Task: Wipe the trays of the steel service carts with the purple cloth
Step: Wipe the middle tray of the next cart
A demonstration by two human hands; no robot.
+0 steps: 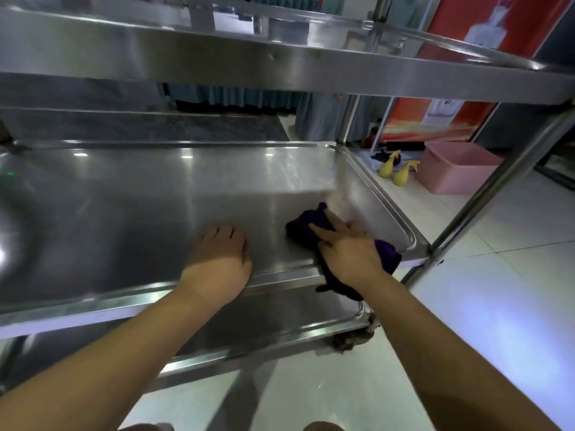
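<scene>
Right hand (348,253) presses cloth (306,223) flat on middle tray (155,188); left hand (219,255) braces, fingers curled, empty; overhanging cloth could snag the rim.

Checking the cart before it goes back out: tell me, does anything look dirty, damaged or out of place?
One thing: a grey clump clings under the bottom tray's right corner, by the floor; it looks like lint or rag, though that's unclear. The middle tray looks intact.
</scene>
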